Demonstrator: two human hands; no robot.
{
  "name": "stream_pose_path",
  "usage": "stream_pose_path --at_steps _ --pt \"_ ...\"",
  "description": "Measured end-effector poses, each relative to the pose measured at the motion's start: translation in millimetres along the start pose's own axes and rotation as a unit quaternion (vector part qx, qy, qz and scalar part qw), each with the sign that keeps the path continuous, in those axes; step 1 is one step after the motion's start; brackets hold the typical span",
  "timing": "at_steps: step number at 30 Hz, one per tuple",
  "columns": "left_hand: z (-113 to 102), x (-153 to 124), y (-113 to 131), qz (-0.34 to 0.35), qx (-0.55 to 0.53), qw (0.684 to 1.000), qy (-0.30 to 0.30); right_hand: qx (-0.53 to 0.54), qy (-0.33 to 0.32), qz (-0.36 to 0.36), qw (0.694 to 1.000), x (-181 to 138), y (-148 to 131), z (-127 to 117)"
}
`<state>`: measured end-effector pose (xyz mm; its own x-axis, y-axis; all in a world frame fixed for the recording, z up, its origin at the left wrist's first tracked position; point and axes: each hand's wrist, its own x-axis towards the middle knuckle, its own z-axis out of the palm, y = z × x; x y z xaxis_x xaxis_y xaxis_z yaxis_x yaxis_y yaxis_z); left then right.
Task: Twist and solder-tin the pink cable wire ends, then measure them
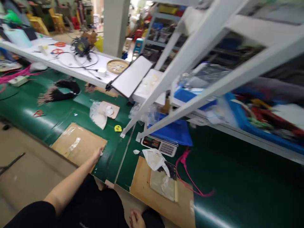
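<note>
Left hand at the edge of a cardboard sheet on a green table.

The left hand (pixel 98 154) rests on the right edge of the cardboard sheet (pixel 78 144), which lies flat at the near edge of the green table (pixel 237 177); its fingers are too blurred to tell whether they grip. The right hand (pixel 136 219) sits low, just beside a second cardboard sheet (pixel 142 186), and its fingers are only partly in view, so their spread cannot be told. Behind that sheet lie a white bag (pixel 154 158), a weighing scale (pixel 159 145) and a pink cable (pixel 187 177).

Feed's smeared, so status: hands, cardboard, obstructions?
Left hand on left cardboard sheet, right edge, grip unclear. Right hand low by lap, blurred. Plastic scrap on sheet.
</note>
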<state>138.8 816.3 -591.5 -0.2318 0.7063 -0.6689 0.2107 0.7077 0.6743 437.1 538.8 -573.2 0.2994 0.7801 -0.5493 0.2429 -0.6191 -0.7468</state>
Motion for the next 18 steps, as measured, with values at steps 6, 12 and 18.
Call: stream_pose_path --at_steps 6,12,18 --pt "14.4 -127.2 -101.5 -0.137 -0.295 0.945 -0.032 -0.038 -0.245 -0.169 0.954 51.1 -49.0 62.0" --pt "-7.6 -190.1 -123.7 -0.06 -0.523 0.85 -0.013 -0.061 -0.426 -0.432 0.793 36.9 -113.8 143.0" --pt "-52.1 -271.2 -169.8 0.026 -0.656 0.755 0.013 -0.084 -0.495 -0.494 0.71 -34.0 -126.8 181.7"
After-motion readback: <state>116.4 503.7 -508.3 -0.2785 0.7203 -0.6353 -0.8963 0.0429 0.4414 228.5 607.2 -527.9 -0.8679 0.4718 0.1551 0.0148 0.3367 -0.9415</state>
